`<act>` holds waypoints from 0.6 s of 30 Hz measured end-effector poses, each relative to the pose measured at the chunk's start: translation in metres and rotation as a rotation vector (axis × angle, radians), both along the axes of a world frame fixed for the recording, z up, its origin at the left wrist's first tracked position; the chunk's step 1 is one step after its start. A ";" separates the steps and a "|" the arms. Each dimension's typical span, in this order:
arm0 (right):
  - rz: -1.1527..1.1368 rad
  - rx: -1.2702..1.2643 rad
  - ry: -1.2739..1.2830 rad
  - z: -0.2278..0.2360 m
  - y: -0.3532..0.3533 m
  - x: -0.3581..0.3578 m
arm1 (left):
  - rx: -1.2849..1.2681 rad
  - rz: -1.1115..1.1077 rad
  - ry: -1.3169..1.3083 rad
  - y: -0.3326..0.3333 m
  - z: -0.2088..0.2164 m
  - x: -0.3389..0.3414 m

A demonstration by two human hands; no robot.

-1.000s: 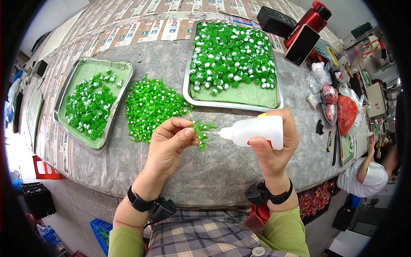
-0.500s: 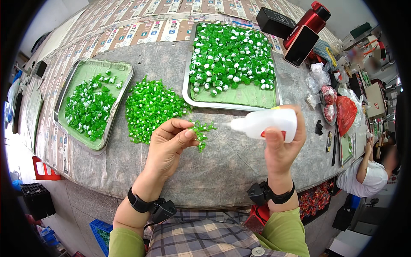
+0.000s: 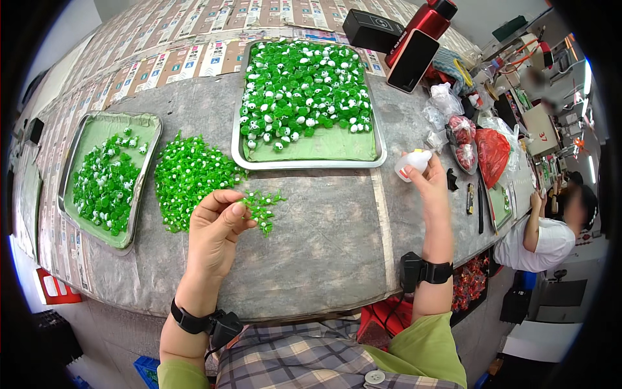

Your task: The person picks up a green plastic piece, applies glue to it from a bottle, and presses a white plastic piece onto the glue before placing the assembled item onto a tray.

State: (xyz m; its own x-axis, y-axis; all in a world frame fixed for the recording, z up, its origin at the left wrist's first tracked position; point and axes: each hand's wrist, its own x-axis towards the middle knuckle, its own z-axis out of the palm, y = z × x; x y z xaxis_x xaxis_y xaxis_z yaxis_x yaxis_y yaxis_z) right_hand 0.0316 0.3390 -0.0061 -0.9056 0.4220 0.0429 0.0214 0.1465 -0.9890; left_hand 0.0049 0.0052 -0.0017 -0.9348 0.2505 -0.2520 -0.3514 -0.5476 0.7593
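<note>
Between thumb and fingers, my left hand (image 3: 220, 223) pinches several small green plastic pieces with white dots (image 3: 264, 206), fanned out to the right of my fingertips. My right hand (image 3: 427, 176) is wrapped round a white squeeze bottle (image 3: 413, 165) at the table's right side, beyond the big tray's right corner. A heap of the same small green pieces (image 3: 194, 178) lies just past my left hand. The large metal tray (image 3: 311, 163) at the back is full of green and white eyeball-like pieces (image 3: 308, 94).
On the left stands a smaller tray (image 3: 139, 194) with more green and white pieces. A black box (image 3: 372, 29), a red bottle (image 3: 424, 26) and a phone (image 3: 413, 61) sit at the back right. Plastic bags (image 3: 490, 155) and a knife (image 3: 470, 199) lie right. A co-worker (image 3: 541, 236) sits beyond.
My right hand has carried the squeeze bottle to the right and away from the green pieces, and the bottle has turned. The left hand still holds its pieces. The whole view has shifted.
</note>
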 end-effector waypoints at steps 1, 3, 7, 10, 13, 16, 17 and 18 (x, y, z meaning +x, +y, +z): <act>-0.005 0.003 -0.001 -0.004 0.003 0.002 | -0.003 0.007 0.001 0.000 0.000 0.000; 0.008 0.011 -0.029 -0.009 0.008 0.005 | -0.009 0.012 -0.004 0.000 0.000 0.000; -0.056 0.080 0.021 0.000 0.005 0.007 | 0.001 0.006 0.000 0.000 0.001 -0.001; -0.481 0.917 0.297 0.045 -0.020 0.004 | 0.000 0.000 -0.005 0.002 0.000 -0.002; -0.142 0.692 0.320 0.071 -0.071 -0.015 | 0.006 -0.010 -0.006 -0.002 -0.001 -0.001; 0.341 0.532 0.082 0.059 -0.113 -0.050 | 0.015 0.000 -0.006 -0.003 -0.002 -0.001; 0.388 0.583 0.041 0.047 -0.122 -0.064 | 0.009 0.001 -0.012 -0.003 -0.002 -0.001; 0.421 0.682 0.033 0.035 -0.129 -0.076 | 0.005 -0.001 -0.019 -0.003 -0.002 -0.002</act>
State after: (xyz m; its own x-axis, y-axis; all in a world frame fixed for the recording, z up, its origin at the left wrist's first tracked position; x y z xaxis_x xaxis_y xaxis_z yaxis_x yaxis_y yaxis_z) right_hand -0.0445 0.2100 0.0293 -0.9767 -0.0833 0.1978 -0.1977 0.7081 -0.6779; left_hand 0.0028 0.0022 -0.0039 -0.9296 0.2525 -0.2683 -0.3661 -0.5509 0.7500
